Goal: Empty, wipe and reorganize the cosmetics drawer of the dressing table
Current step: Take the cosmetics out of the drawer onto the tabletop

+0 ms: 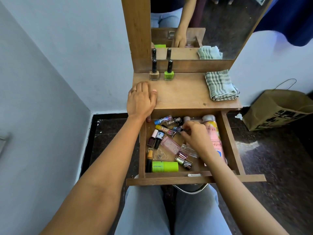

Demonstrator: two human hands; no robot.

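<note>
Pink bottle partly hidden behind right hand; label cut short. Small dark item pinched in fingers, too covered to identify. Paper bag cropped by right edge.

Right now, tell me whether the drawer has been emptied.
No, the drawer holds many bottles; only two nail polishes stand on the tabletop.

The drawer stands pulled out in front of the desk, below its top. On the desk, two nail polish bottles stand side by side at the back left, against the mirror; a folded cloth lies at the right. The left hand rests on the desk's front left corner. The right hand reaches into the drawer among scattered bottles; a tall bottle lies along its right wall and a tube at the front left. A paper bag stands on the floor, right of the desk.
</note>
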